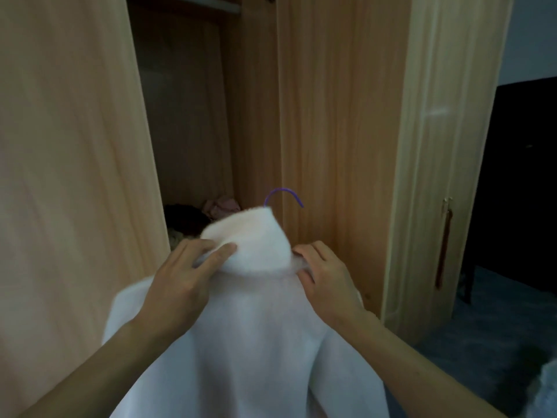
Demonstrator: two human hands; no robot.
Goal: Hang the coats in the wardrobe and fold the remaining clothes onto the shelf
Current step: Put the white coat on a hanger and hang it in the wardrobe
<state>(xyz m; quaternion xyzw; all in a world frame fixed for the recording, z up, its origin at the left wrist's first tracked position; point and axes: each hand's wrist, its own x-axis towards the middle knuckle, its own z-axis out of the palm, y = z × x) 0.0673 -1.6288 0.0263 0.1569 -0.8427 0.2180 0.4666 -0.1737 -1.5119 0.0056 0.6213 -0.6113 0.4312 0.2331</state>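
Observation:
A white fleecy coat (247,333) hangs in front of me on a purple hanger (283,196), whose hook sticks up above the collar. My left hand (187,273) pinches the left side of the turned-up collar between thumb and fingers. At the right side of the collar my right hand (322,276) grips the fabric with curled fingers. Behind the coat stands the wooden wardrobe (331,116) with its compartment open; its hanging rail (217,3) shows at the top.
The open wardrobe door (66,176) fills the left. Dark and pink clothes (208,212) lie heaped on the wardrobe floor. A closed pale door with a handle (446,236) stands to the right, and a dark doorway lies beyond it. Blue bedding (497,342) is at the lower right.

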